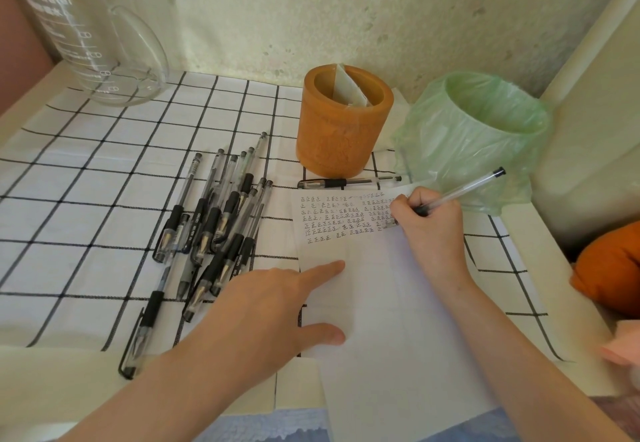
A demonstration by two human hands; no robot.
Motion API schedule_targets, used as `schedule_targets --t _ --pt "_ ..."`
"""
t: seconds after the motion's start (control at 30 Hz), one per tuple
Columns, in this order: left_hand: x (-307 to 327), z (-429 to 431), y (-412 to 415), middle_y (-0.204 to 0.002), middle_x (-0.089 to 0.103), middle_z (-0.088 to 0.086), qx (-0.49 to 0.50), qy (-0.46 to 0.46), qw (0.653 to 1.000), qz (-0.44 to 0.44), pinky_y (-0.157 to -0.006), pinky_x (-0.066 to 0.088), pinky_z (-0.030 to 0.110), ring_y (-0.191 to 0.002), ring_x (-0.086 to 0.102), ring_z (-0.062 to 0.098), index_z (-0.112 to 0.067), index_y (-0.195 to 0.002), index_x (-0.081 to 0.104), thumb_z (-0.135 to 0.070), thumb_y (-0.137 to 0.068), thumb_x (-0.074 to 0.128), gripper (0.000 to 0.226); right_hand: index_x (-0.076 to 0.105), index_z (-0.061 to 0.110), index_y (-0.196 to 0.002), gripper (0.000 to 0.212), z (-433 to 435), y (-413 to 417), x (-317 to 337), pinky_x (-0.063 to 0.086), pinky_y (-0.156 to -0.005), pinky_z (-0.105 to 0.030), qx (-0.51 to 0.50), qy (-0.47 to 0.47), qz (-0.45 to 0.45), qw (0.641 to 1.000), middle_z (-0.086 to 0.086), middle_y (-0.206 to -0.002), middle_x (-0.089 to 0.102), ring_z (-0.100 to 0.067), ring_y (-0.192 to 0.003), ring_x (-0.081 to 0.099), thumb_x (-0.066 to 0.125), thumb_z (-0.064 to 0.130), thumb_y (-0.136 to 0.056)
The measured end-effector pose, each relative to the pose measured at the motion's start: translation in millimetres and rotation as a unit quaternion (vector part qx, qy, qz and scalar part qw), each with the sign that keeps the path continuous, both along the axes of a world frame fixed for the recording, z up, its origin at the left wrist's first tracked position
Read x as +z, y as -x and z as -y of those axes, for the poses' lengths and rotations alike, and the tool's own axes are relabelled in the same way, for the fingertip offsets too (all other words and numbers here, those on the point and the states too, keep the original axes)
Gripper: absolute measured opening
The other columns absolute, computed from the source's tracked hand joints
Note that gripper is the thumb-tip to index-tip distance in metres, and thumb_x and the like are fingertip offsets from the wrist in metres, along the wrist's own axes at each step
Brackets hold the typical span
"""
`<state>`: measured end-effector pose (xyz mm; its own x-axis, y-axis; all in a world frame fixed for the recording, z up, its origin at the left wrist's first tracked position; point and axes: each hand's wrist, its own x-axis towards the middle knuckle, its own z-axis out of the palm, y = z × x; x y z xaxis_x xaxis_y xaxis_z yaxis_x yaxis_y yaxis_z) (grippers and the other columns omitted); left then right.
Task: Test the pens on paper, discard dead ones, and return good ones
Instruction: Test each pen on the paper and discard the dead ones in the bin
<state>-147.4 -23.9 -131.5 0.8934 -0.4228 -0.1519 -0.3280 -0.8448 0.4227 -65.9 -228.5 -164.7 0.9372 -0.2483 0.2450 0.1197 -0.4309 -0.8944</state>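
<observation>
On the paper (381,303), gripped one clear, black-capped pen (464,189) in the right hand (429,219), fingers pinching; pressed that paper with the left hand (270,310), fingers straight. Alongside, counted roughly a dozen piled pens (214,230).

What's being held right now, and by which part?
The right hand pinches a clear pen low on its black grip, near the tip. The left hand holds nothing; it presses flat on the paper.

A home study corner: a cream desk (45,365) under a checked cloth (86,181), with speckled wallpaper (311,8) behind. A glass jug (86,36) stands far left; a pen pot (332,136), a bag-lined bin (467,136) and an orange cushion (609,268) sit right.
</observation>
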Motion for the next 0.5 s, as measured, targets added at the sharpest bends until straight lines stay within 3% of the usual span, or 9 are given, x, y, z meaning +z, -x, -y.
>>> schedule_targets --t 0.27,0.5 --pt "0.1 0.3 -1.0 -0.068 0.040 -0.016 -0.002 -0.009 1.000 -0.006 -0.054 0.027 0.009 -0.070 0.041 0.002 -0.058 -0.137 0.010 -0.072 -0.074 0.047 0.074 0.039 -0.009 -0.058 0.030 1.0 0.5 0.3 0.022 -0.048 -0.021 0.002 0.008 -0.003 1.000 -0.011 -0.054 0.032 -0.012 -0.054 0.027 0.059 -0.001 -0.080" --pt "-0.1 0.4 -0.5 -0.068 0.041 -0.017 -0.004 -0.010 1.000 -0.002 -0.054 0.028 0.009 -0.070 0.042 0.002 -0.058 -0.137 0.010 -0.072 -0.074 0.046 0.074 0.036 -0.008 -0.058 0.032 -1.1 2.0 1.6 0.020 -0.048 -0.020 0.000 0.011 0.005 1.000 -0.008 -0.055 0.029 -0.010 -0.053 0.025 0.057 -0.001 -0.081"
